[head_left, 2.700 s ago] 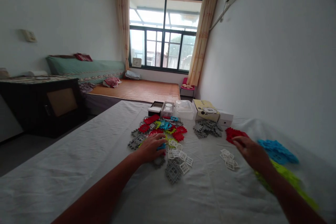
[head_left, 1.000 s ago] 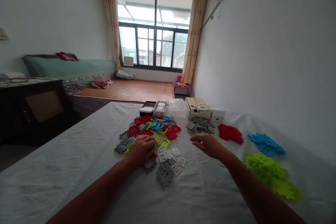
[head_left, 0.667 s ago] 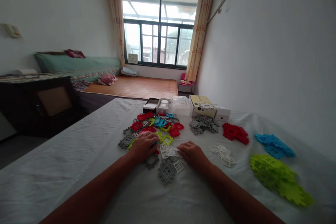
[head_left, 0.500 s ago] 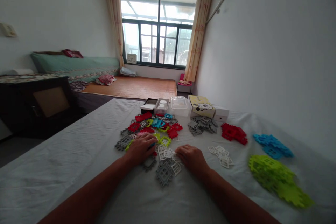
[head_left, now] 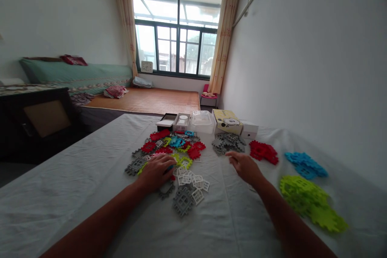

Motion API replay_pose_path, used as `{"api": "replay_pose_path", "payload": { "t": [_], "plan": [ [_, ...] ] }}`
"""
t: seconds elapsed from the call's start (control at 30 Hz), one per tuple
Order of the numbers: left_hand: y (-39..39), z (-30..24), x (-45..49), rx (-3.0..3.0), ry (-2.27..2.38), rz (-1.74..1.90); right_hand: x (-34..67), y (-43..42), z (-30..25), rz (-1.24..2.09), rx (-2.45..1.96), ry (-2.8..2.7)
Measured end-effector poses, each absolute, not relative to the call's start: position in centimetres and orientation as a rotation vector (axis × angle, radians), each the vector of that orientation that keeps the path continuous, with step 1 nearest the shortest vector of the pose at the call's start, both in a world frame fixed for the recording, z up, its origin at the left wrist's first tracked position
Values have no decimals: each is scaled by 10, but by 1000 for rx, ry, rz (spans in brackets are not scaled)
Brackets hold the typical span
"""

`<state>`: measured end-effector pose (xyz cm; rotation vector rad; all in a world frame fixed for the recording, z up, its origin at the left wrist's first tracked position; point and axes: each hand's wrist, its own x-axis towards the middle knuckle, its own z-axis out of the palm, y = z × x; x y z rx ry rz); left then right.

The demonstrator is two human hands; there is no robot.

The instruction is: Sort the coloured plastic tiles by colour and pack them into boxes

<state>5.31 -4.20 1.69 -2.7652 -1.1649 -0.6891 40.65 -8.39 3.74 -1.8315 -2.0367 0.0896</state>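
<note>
My left hand (head_left: 155,172) rests on the near part of a mixed pile of toothed plastic building pieces, fingers spread and bent over them. A blue piece (head_left: 170,167) shows partly under its fingers. My right hand (head_left: 246,168) is at the near edge of a heap of grey pieces (head_left: 229,144), index finger stretched out and the other fingers curled; I see nothing held in it. Between the hands lie several white window pieces (head_left: 198,181). A large grey square piece (head_left: 183,200) is just in front of them.
Separate heaps of red (head_left: 263,152), blue (head_left: 306,165) and lime green pieces (head_left: 311,199) lie on the right. At the back stand a clear plastic tub (head_left: 202,121), a yellow box (head_left: 226,121) and small open boxes (head_left: 167,121). A white cloth (head_left: 90,161) covers the table.
My right hand has moved from the white window pieces up and to the right, to the grey heap. My left hand stays at the mixed pile. The view has turned slightly right.
</note>
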Motion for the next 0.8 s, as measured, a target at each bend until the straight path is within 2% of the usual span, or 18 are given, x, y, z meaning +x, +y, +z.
{"api": "replay_pose_path", "payload": {
  "t": [0.17, 0.33, 0.4, 0.67, 0.8],
  "plan": [
    [-43, 19, 54, -2769, -1161, -705, 477, -95, 44, 231, -2017, -2160],
    [-41, 17, 54, -2766, -1160, -666, 493, -113, 41, 772, -2294, -1915],
    [-40, 16, 53, -2764, -1158, -654, 492, -111, 37, 845, -2268, -1898],
    [-43, 17, 54, -2758, -1167, -656, 454, -100, 39, 256, -1970, -2132],
    [-43, 16, 55, -2762, -1158, -674, 378, -108, 37, 286, -1586, -2242]
  ]
}}
